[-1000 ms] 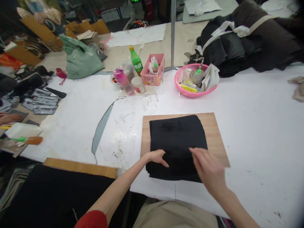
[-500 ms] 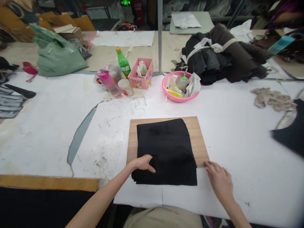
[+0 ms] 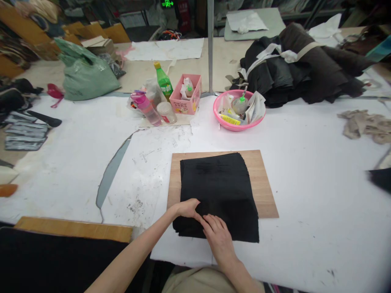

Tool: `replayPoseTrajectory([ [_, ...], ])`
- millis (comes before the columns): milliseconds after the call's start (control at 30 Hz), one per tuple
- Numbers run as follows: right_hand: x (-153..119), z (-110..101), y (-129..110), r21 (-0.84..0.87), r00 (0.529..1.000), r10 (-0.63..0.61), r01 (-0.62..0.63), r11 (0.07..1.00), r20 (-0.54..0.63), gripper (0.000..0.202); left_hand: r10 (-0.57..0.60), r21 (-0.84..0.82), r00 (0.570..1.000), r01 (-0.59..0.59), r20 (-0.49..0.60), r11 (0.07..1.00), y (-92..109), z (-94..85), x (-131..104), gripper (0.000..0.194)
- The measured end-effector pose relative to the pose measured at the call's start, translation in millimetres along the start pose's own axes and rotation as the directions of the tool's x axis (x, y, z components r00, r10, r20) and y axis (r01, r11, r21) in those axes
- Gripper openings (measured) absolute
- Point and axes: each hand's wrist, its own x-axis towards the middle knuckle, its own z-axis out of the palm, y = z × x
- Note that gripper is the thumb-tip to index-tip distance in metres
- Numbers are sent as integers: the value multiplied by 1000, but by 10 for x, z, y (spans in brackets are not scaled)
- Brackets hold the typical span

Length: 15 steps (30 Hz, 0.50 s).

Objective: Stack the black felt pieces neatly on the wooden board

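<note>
A stack of black fabric pieces (image 3: 218, 183) lies on a thin wooden board (image 3: 266, 195), its near edge overhanging the board toward me. My left hand (image 3: 187, 208) rests on the stack's near left part, thumb and fingers apart; some fingertips are hard to make out against the black. Right beside it, my right hand (image 3: 218, 236) lies over the stack's near edge with fingers stretched out on the cloth. The fingers of the two hands meet or nearly meet. Neither hand grips anything that I can see.
Behind the board stand a pink basin (image 3: 240, 127) of small items, a pink box (image 3: 186, 106), a green bottle (image 3: 164, 83) and a pink water bottle (image 3: 146, 108). Dark fabric rolls (image 3: 293, 69) lie back right, a green bag (image 3: 88, 77) back left. The white table covering (image 3: 311, 183) has a tear at left.
My right hand has left the board's near right corner and moved left onto the black stack, beside my left hand. My left hand stays on the stack. The view has turned slightly left.
</note>
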Motion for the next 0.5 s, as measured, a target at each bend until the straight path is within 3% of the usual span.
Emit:
replayPoseTrajectory([
  [133,-213,-159,589,-77,996,80,-77,994,33,35,-4,-13,1000,4,-3,1000,-24,-12,-12,41],
  [233,-433,-371,1088,-139,982,191,-191,972,-16,37,-17,-14,1000,17,3,1000,-61,-33,-16,38],
  [300,-530,-492,1296,-177,963,259,-267,947,-68,38,-20,-11,1000,20,20,1000,-90,-46,-9,34],
  [400,-533,-656,1290,-203,904,384,-418,885,-188,37,-5,-5,999,5,49,1000,-118,-57,7,30],
  [467,-441,-723,1067,-139,867,429,-471,871,-252,41,5,2,998,-5,59,1000,-120,-59,13,30],
  [500,-378,-726,908,-98,874,406,-444,891,-266,44,6,8,998,-6,61,1000,-117,-60,13,30],
])
